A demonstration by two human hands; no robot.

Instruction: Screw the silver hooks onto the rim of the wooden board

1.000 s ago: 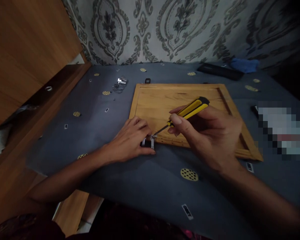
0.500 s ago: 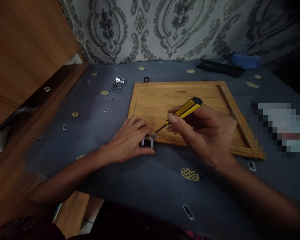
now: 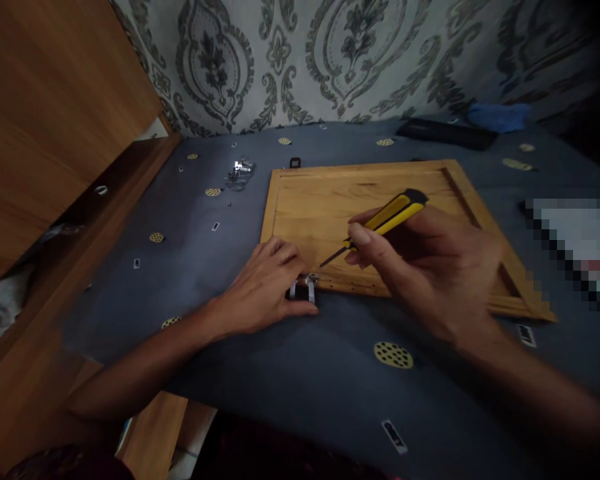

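Note:
My right hand (image 3: pixel 430 267) is closed around a yellow and black screwdriver (image 3: pixel 393 217), held at a slant. The screwdriver's tip points down to the left, just above the wooden panel (image 3: pixel 325 207) and a little apart from the metal fitting. At the panel's near left edge, my left hand (image 3: pixel 265 287) pinches a small dark handle with silver metal ends (image 3: pixel 305 291) against the wood, thumb below and fingers on top. The curled fingers hide part of the handle. Small dark holes run along the panel's near edge beside it.
A clear bag with shiny metal bits (image 3: pixel 240 172) lies at the back left. Another small black fitting (image 3: pixel 295 162) sits at the panel's far edge. A long black case (image 3: pixel 445 133) and a blue cloth (image 3: pixel 500 117) are at the back right. A blurred-out flat object (image 3: pixel 575 240) lies right.
The screwdriver's tip has drawn up and right, away from the metal end of the handle. My left hand keeps its grip. The whole view has shifted slightly.

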